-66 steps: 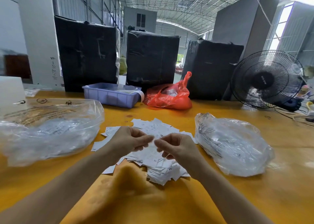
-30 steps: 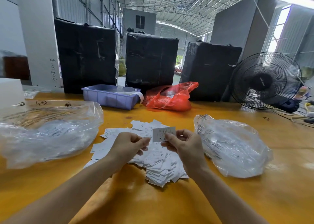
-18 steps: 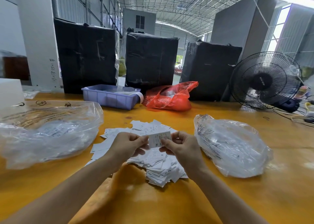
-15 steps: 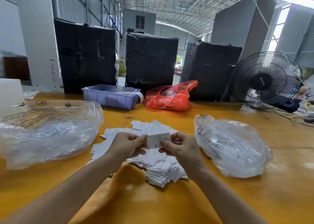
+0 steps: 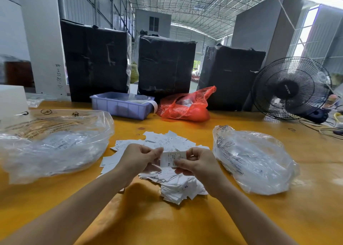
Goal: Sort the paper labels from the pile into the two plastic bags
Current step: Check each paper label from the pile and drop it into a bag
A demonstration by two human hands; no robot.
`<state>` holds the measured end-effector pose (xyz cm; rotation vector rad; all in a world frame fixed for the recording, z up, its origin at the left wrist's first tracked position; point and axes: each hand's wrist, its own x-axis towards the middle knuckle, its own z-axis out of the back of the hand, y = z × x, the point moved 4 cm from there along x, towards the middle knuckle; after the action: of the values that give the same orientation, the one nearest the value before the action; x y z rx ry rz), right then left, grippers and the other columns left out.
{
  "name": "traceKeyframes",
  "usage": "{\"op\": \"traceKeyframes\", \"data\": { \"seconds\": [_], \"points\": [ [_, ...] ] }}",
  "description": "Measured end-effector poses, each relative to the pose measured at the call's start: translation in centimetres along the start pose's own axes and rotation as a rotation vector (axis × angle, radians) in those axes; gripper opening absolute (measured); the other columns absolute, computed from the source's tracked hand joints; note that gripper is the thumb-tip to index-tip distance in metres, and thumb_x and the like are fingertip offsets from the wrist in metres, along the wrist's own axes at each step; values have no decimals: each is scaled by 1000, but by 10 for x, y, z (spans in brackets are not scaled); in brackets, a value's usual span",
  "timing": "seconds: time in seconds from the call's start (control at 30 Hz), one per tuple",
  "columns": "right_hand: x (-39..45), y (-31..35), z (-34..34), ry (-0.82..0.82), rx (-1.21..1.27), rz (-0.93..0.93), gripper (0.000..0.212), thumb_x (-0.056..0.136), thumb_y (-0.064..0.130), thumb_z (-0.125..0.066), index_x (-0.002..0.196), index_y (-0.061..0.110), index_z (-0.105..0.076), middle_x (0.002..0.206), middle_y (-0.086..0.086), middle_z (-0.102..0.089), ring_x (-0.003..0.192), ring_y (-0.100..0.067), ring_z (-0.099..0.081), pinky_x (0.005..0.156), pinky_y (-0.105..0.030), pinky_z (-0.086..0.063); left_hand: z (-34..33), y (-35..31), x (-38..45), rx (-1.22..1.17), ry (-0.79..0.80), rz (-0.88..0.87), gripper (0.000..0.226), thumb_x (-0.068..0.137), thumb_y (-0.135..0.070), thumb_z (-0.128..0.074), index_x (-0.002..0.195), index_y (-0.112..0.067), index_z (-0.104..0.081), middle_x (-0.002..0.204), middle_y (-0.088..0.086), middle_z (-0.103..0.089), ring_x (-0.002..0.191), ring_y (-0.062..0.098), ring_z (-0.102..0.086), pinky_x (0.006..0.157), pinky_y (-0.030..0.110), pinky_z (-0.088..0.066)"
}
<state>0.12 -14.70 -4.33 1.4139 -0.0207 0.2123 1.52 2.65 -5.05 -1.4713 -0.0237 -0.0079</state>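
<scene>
— Where did the two bags lie from the fingers?
— The left bag (image 5: 55, 148) lay well out beyond the left hand (image 5: 138, 158), the right bag (image 5: 254, 161) nearer, just past the right hand (image 5: 199, 163).
— And the pile (image 5: 172, 181)?
— Beneath both hands.
— The label (image 5: 171, 158)?
— Pinched at both ends by curled fingertips, long axis left-right (marked XL).
</scene>
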Motion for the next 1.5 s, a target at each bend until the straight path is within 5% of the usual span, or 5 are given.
{"op": "traceKeyframes", "data": {
  "seconds": [0.6,0.8,1.03,1.3,1.5],
  "points": [
    [-3,2,-1,127,-56,-51,21,76,-1,-74,89,-11,-62,66,-12,-67,52,-13,-61,50,-19,-44,-2,0,3,120,24,-80,29,78,-34,-71,69,-7,-72,64,9,-72,57,16,-69,53,22,-54],
    [1,1,6,-6,-80,-14,18,78,-1,-72,88,-11,-62,68,-11,-64,51,-9,-57,51,-19,-46,-7,-1,-2,43,84,-34,41,68,-39,-69,81,0,-72,72,16,-73,65,26,-72,54,25,-55],
    [2,2,12,-86,-82,16,10,80,-1,-70,81,-6,-62,65,-9,-64,49,-7,-57,51,-19,-46,-6,-2,-5,-92,184,115,23,77,3,-71,99,3,-65,82,21,-73,71,25,-72,58,26,-59],
    [0,7,13,-120,-66,78,9,80,1,-71,78,0,-63,67,-9,-66,51,-6,-59,52,-17,-47,-9,-7,-10,-91,206,124,46,56,-2,-79,99,-1,-62,87,21,-73,74,26,-70,61,26,-59],
    [-1,9,16,-159,-76,102,8,80,3,-71,82,1,-64,71,-7,-67,54,-5,-60,55,-17,-49,-7,-6,-10,-142,170,127,34,67,6,-75,99,4,-63,90,26,-71,63,20,-70,58,24,-59]
  ]
}}
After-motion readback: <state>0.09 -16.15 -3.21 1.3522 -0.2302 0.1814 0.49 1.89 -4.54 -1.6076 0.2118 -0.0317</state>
